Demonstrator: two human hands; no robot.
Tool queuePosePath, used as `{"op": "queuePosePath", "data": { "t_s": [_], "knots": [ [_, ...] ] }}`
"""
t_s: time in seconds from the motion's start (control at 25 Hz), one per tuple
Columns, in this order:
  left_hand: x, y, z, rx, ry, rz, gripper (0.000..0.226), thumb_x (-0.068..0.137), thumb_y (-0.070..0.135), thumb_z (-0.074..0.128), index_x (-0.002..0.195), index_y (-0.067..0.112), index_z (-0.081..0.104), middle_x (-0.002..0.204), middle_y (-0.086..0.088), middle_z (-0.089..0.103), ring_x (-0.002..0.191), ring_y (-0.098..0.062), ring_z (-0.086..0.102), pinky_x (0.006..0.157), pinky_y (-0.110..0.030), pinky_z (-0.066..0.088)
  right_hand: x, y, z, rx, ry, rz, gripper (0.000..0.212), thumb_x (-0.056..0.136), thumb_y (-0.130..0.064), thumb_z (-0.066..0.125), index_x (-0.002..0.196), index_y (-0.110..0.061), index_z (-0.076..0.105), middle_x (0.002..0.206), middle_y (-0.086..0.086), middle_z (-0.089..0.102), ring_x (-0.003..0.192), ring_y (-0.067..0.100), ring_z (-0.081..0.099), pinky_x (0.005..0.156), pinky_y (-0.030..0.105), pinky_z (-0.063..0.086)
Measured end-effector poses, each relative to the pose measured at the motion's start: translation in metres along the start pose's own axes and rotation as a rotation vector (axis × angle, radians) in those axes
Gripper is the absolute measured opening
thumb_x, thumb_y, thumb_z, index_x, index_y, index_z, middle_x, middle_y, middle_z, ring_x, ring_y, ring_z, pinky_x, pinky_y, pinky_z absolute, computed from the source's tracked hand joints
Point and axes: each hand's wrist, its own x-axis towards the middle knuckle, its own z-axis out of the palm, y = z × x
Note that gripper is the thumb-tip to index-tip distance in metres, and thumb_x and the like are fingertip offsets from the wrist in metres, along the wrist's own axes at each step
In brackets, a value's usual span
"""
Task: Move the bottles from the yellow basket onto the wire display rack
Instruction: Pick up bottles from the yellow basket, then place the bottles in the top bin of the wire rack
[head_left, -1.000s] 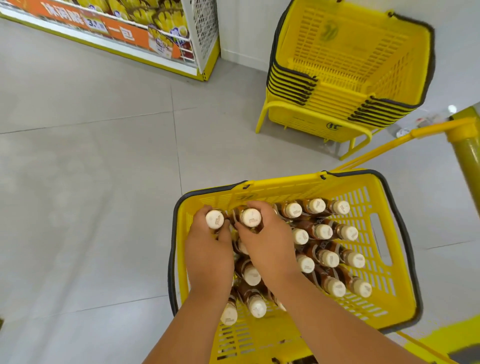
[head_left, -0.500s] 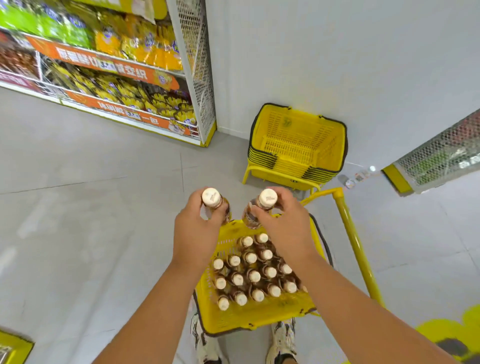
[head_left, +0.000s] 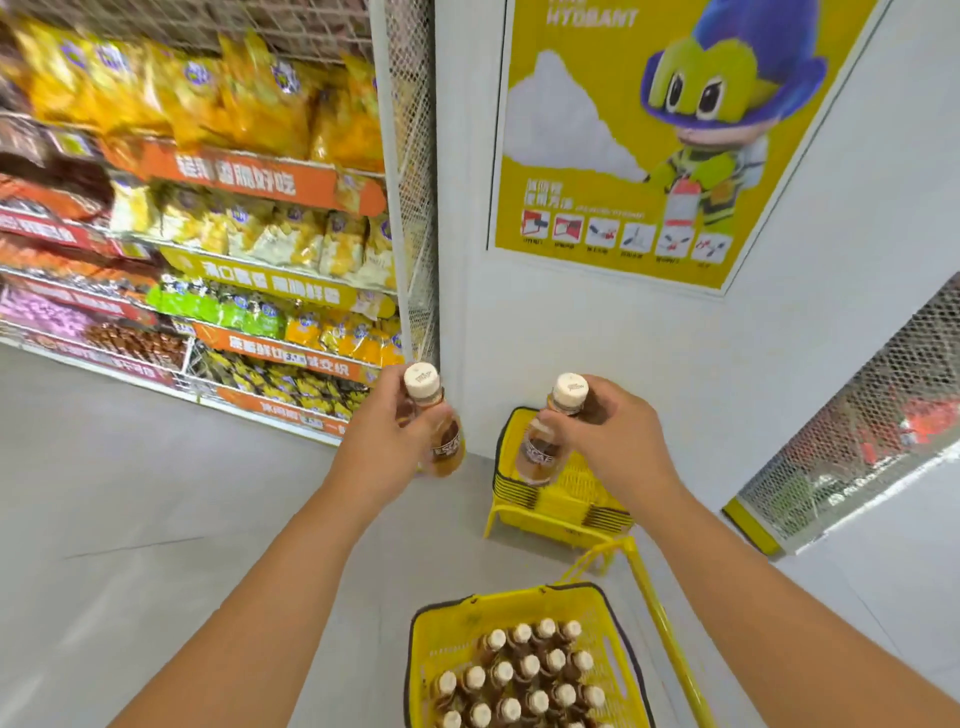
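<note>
Fingers (head_left: 410, 423) of the left hand (head_left: 382, 449) are curled round the neck and shoulder of one bottle (head_left: 441, 436); fingers (head_left: 558, 418) of the right hand (head_left: 615, 441) are wrapped likewise round the second bottle (head_left: 540, 452). Both bottles are held just below the cream caps, upright with a slight tilt, bodies hanging under the grip. Judged reason: a high hold leaves each base free to be set down first.

The two bottles are carried at arm's length, well above the yellow basket (head_left: 441, 623), one per hand, apart from each other so they do not knock.

Remaining bottles (head_left: 524, 670) stand capped and packed in rows inside the basket, which sits low at the bottom of the view beside a yellow pull handle (head_left: 665, 623). Task judged early: most stock not yet moved.

A wire-mesh rack panel (head_left: 852, 431) is seen at right, a stocked snack shelf (head_left: 249, 244) with a mesh end at left. Which is the target rack cannot be told. A stack of empty baskets (head_left: 556, 499) stands against the wall under a poster (head_left: 649, 135).
</note>
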Motion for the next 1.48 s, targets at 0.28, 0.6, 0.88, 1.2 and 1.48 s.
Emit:
{"op": "queuePosePath", "data": {
  "t_s": [0.28, 0.6, 0.88, 1.2, 1.48],
  "knots": [
    [-0.010, 0.098, -0.068, 0.089, -0.019, 0.116, 0.030, 0.089, 0.021, 0.076, 0.107, 0.042, 0.064, 0.103, 0.018, 0.074, 0.095, 0.006, 0.066, 0.077, -0.017, 0.046, 0.011, -0.108, -0.042, -0.034, -0.094, -0.158, 0.025, 0.076, -0.018, 0.089, 0.098, -0.022, 0.079, 0.093, -0.007, 0.079, 0.089, 0.010, 0.073, 0.080, 0.027, 0.057],
    [-0.053, 0.166, -0.078, 0.105, 0.147, 0.106, 0.023, 0.088, 0.027, 0.078, 0.108, 0.033, 0.070, 0.103, 0.019, 0.076, 0.094, -0.003, 0.072, 0.088, -0.038, 0.059, 0.015, -0.164, -0.088, -0.031, -0.301, -0.276, 0.019, 0.078, -0.018, 0.088, 0.091, -0.028, 0.078, 0.091, -0.012, 0.079, 0.078, -0.005, 0.068, 0.067, 0.010, 0.053],
    [-0.089, 0.204, -0.071, 0.079, 0.269, 0.084, 0.026, 0.086, 0.026, 0.080, 0.109, 0.033, 0.071, 0.107, 0.015, 0.077, 0.101, -0.010, 0.073, 0.092, -0.047, 0.059, 0.016, -0.190, -0.109, 0.008, -0.423, -0.351, 0.017, 0.077, -0.024, 0.089, 0.092, -0.027, 0.080, 0.087, -0.010, 0.079, 0.078, 0.001, 0.069, 0.068, 0.019, 0.051],
    [-0.149, 0.229, -0.092, 0.068, 0.431, 0.046, 0.029, 0.086, 0.020, 0.079, 0.112, 0.030, 0.072, 0.104, 0.008, 0.078, 0.097, -0.015, 0.075, 0.086, -0.046, 0.061, -0.003, -0.224, -0.076, 0.040, -0.648, -0.449, 0.017, 0.077, -0.025, 0.090, 0.091, -0.028, 0.080, 0.084, -0.012, 0.079, 0.079, 0.002, 0.072, 0.066, 0.018, 0.054],
    [-0.249, 0.230, -0.167, 0.101, 0.682, -0.021, 0.025, 0.085, 0.021, 0.081, 0.104, 0.035, 0.072, 0.098, 0.011, 0.079, 0.092, -0.011, 0.075, 0.080, -0.037, 0.063, -0.077, -0.275, 0.011, 0.119, -0.862, -0.571, 0.018, 0.078, -0.020, 0.088, 0.095, -0.019, 0.080, 0.086, -0.002, 0.079, 0.073, 0.004, 0.070, 0.065, 0.017, 0.051]
  ]
}}
